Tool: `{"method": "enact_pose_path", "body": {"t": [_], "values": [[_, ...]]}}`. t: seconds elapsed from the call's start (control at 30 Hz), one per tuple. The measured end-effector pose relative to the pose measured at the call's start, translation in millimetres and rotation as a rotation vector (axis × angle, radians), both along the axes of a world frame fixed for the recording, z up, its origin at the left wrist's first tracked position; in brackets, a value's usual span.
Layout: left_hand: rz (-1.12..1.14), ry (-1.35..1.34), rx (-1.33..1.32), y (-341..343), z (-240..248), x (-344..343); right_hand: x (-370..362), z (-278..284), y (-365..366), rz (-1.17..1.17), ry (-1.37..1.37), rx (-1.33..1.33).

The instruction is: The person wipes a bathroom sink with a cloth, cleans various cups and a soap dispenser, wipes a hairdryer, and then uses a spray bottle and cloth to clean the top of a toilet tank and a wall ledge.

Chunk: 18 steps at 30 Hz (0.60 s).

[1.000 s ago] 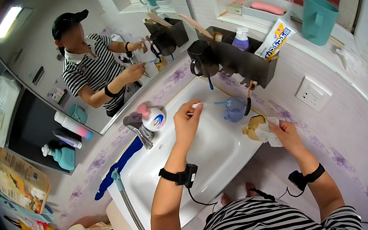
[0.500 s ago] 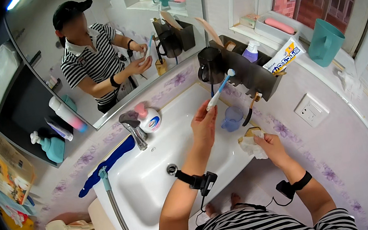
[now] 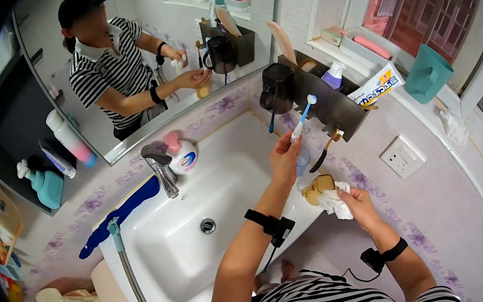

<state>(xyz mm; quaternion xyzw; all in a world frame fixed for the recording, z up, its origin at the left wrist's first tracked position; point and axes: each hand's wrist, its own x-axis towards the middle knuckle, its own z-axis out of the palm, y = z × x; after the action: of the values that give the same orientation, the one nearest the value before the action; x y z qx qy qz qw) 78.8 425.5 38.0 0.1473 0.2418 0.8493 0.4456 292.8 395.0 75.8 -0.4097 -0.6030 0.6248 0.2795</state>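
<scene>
My left hand (image 3: 286,160) pinches the handle of a white and blue toothbrush (image 3: 301,122). The brush stands tilted, head up, in front of the dark wall-mounted holder (image 3: 318,102). Bunched white tissue (image 3: 335,202) is gripped in my right hand (image 3: 360,204). Beside that tissue, a yellow cup (image 3: 320,185) sits at the sink's right corner. A translucent blue cup (image 3: 304,162) is partly hidden behind my left hand. From the holder hang a black cup (image 3: 276,88) and a dark-handled toothbrush (image 3: 325,152).
The white sink (image 3: 165,268) has a faucet (image 3: 161,170) and a pink-topped soap bottle (image 3: 182,155) at its back edge. A toothpaste tube (image 3: 378,85) leans on the holder. A teal cup (image 3: 428,73) stands on the windowsill. The mirror (image 3: 172,24) covers the back wall.
My left hand has shifted right with the toothbrush, closer to the holder's lower edge. My right hand and the tissue have come slightly nearer, leaving more of the yellow cup visible.
</scene>
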Motion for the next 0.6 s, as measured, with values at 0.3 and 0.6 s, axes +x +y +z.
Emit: {"method": "enact_pose_path", "body": {"t": [0.3,0.6], "values": [[0.071,0.276,-0.119,8.1,-19.6,-8.9,-3.7,1.3,-2.6,0.010,-0.047,0.031],[-0.021,0.453,-0.166,-3.5,-32.2,-20.7,-14.1,-4.8,-8.4,-0.011,-0.061,0.035]]}}
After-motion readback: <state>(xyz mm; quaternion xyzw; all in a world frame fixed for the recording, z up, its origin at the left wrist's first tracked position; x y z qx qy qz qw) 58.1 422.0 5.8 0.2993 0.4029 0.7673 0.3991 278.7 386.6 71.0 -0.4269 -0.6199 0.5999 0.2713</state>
